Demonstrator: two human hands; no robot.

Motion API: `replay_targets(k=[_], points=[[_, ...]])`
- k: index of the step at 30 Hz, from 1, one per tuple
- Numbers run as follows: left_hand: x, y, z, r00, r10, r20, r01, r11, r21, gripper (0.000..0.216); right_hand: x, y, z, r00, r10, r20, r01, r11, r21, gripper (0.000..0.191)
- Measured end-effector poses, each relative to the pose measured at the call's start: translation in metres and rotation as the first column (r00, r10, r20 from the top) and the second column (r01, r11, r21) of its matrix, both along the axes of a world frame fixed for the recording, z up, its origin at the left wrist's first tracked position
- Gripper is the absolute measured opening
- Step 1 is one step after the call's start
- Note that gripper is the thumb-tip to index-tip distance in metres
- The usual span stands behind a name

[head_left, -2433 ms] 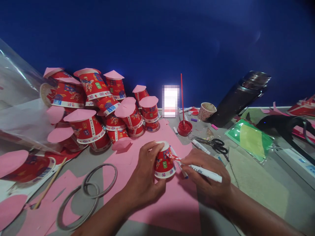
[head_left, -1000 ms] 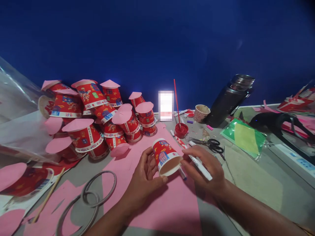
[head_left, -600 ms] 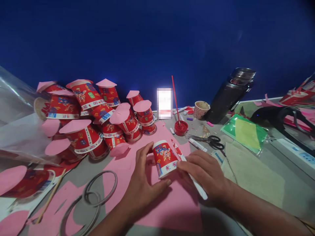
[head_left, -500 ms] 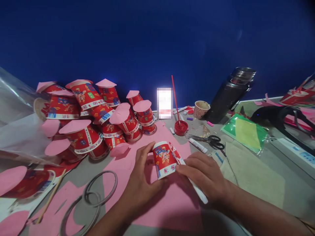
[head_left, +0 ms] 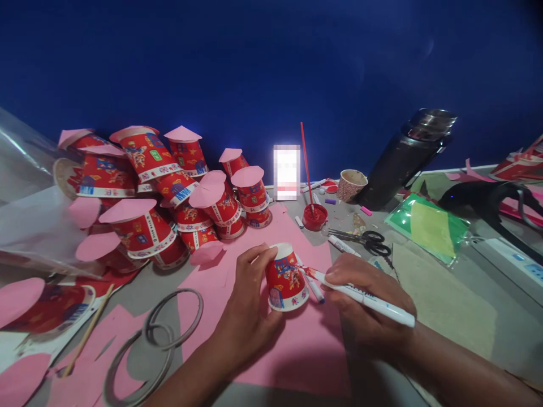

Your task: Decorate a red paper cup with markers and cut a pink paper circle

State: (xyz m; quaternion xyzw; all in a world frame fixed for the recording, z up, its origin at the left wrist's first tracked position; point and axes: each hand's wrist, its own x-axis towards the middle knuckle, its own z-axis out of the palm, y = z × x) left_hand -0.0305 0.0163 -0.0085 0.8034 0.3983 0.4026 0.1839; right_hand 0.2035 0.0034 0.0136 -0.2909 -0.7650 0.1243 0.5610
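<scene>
My left hand [head_left: 253, 297] is wrapped round the left side of a red printed paper cup [head_left: 286, 282], which stands upside down and slightly tilted over the pink paper [head_left: 237, 345]. In my right hand [head_left: 369, 294] is a white marker pen [head_left: 373, 302], its reddish tip pointing at the upper right side of the cup. I cannot tell whether the tip touches the cup. A second white marker with a dark end [head_left: 316, 289] lies just behind the cup, partly hidden by it.
Several red cups with pink paper cone tops [head_left: 139, 229] are piled at the left. Grey rings [head_left: 148, 362] and a wooden stick [head_left: 87, 333] lie in front. A small red paint pot [head_left: 314, 217], scissors [head_left: 369, 242], a glue stick [head_left: 343, 246] and a black flask [head_left: 401, 161] stand or lie at the right.
My right hand has moved right and up from the cup's side, and the marker now lies more level with its tip at the cup. The cup has turned a little in my left hand.
</scene>
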Motion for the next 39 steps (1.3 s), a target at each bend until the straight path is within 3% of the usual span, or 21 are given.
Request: replay_targets(k=[18, 30, 39], points=[[0.002, -0.003, 0.001, 0.999, -0.044, -0.025, 0.044, 0.999, -0.013, 0.078, -0.003, 0.003, 0.011, 0.991, -0.021, 0.131, 0.022, 1.000, -0.006, 0.011], [0.003, -0.004, 0.001, 0.999, -0.037, -0.035, 0.036, 0.999, -0.025, 0.084, -0.002, 0.003, 0.012, 0.993, -0.033, 0.114, 0.034, 0.999, -0.006, 0.018], [0.003, -0.006, -0.001, 0.995, -0.019, -0.094, 0.018, 1.000, -0.018, 0.091, -0.003, 0.004, 0.015, 0.982, 0.028, 0.188, -0.030, 1.000, 0.009, 0.017]])
